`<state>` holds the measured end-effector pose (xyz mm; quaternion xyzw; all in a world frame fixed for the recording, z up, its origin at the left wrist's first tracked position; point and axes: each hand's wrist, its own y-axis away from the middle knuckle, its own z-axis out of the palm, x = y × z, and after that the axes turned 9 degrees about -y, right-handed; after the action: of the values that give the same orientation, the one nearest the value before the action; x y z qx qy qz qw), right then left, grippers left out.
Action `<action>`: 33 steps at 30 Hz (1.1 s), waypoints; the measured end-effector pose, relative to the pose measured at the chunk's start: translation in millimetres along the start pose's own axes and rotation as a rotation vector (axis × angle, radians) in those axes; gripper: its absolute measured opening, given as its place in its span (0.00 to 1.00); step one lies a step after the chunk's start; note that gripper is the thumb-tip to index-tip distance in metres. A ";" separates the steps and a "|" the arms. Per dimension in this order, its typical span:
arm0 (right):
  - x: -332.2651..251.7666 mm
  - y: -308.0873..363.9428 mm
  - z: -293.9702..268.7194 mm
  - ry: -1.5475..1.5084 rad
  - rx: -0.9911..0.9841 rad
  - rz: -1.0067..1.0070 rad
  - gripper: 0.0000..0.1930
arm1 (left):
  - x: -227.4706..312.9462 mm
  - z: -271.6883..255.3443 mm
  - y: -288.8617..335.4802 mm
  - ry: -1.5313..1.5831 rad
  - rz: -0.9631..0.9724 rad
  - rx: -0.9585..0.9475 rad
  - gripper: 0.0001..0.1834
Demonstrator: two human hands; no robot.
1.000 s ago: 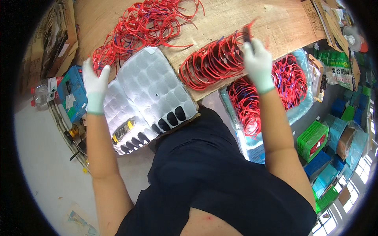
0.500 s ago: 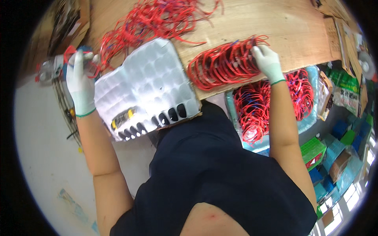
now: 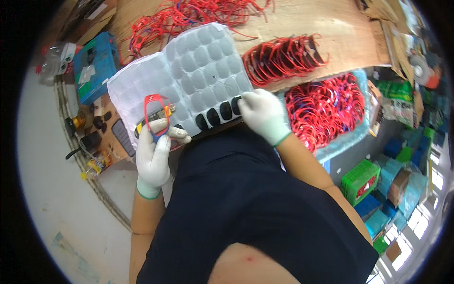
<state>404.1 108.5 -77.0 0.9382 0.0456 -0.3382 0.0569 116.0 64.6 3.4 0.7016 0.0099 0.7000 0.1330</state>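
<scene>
My left hand [image 3: 154, 161], in a white glove with a green cuff, is closed on a red eyeglass frame [image 3: 152, 98] that stands up from its fingers. It is over the lower left of a white dimpled tray sheet [image 3: 201, 57]. Along the tray's near edge lies a row of dark lenses [image 3: 213, 117]. My right hand [image 3: 266, 115], gloved alike, has its curled fingertips on the dark lens [image 3: 236, 106] at the row's right end. Under my left hand, a yellow-and-black tool [image 3: 165, 113] is partly hidden.
Red frames with dark lenses stand in a row [image 3: 281, 61] right of the tray. A tangled pile of red frames [image 3: 189, 16] lies behind it. At right is a blue-lined bin [image 3: 362, 90] full of red frames. A blue box [image 3: 97, 66] stands left.
My left hand has come in from the far left, bringing the red frame over the tray. My right hand has left the row of frames and moved down to the lenses.
</scene>
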 end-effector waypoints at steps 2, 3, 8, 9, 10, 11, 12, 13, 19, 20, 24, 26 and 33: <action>-12.9 2.9 17.2 0.138 -0.025 0.115 0.12 | -2.1 1.4 15.2 0.021 0.018 0.014 0.16; -20.5 4.5 23.5 0.213 -0.016 0.165 0.13 | -4.8 -3.0 25.5 0.018 0.036 -0.011 0.17; -20.7 5.4 38.7 0.196 0.092 0.109 0.13 | -10.5 -48.6 76.3 -0.155 -0.034 -0.149 0.17; -20.3 5.3 41.5 0.224 0.092 0.106 0.13 | -8.3 -53.1 81.5 -0.212 -0.019 -0.155 0.16; -12.6 4.4 46.0 0.227 0.098 0.085 0.11 | -5.6 -58.6 83.3 -0.235 -0.003 -0.185 0.16; -7.6 7.2 49.1 0.184 0.163 0.040 0.11 | -6.2 -64.1 85.8 -0.249 0.013 -0.219 0.16; -5.7 6.2 47.0 0.162 0.147 0.027 0.10 | -3.5 -68.4 87.8 -0.257 0.013 -0.230 0.16; -17.1 7.6 44.6 0.043 0.124 0.129 0.10 | -0.6 -71.9 89.6 -0.262 0.015 -0.243 0.16; -61.6 21.3 30.1 0.053 0.128 -0.117 0.10 | -4.0 -86.1 98.8 -0.357 -0.022 -0.144 0.16; -71.2 28.7 35.4 -0.142 0.107 -0.101 0.11 | -7.3 -87.3 99.1 -0.377 -0.025 -0.124 0.15; -177.1 60.8 37.9 -1.010 -0.200 0.146 0.17 | -10.4 -83.2 92.1 -0.387 0.012 -0.084 0.13; -194.2 68.6 52.9 -1.213 -0.244 0.033 0.20 | -1.9 -77.1 85.8 -0.457 0.092 -0.101 0.11; -179.1 59.8 32.0 -1.383 -0.288 0.139 0.15 | 17.7 -53.7 64.2 -0.675 0.183 -0.112 0.08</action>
<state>254.0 36.5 17.7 0.4922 -0.0167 -0.8427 0.2176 52.4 15.5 32.7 0.8830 -0.1360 0.4371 0.1036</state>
